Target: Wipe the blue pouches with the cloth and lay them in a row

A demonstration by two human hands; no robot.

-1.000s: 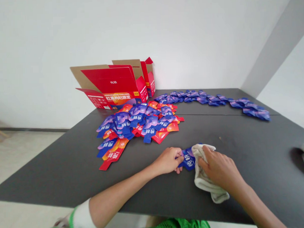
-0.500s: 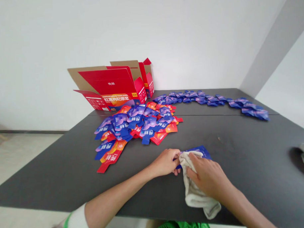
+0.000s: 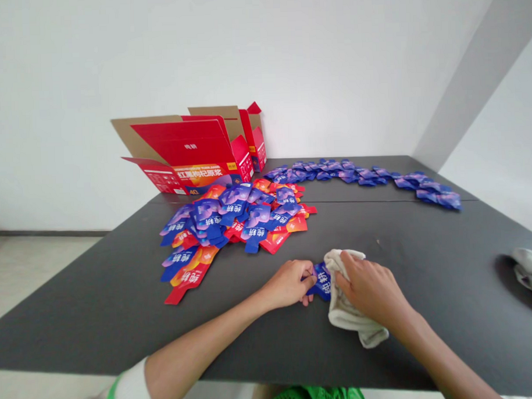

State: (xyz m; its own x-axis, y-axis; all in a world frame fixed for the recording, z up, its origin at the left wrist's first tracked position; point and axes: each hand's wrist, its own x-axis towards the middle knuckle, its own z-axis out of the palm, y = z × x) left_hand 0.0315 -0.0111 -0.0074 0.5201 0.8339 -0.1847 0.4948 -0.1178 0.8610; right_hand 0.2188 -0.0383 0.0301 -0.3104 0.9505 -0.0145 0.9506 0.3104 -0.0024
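A blue printed pouch [image 3: 322, 281] lies on the dark table, partly covered by a cloth. My left hand [image 3: 295, 281] pinches its left end between thumb and fingers. In my right hand [image 3: 374, 289] is a whitish cloth [image 3: 346, 316], pressed over the pouch's right part, with its loose end hanging toward me on the tabletop. Beyond my left hand spreads a loose heap of blue pouches [image 3: 257, 217] and red pouches [image 3: 193, 277], overlapping one another.
Open red cartons [image 3: 189, 147] stand at the back left behind the heap. A curved row of overlapping blue pouches [image 3: 365, 175] runs along the far side to the right. A greyish cloth [image 3: 530, 272] lies at the right on the table [image 3: 402, 241].
My right hand has slid the cloth rightward along the pouch, uncovering the white lettering near its left end. My left hand keeps its grip. The view has shifted slightly.
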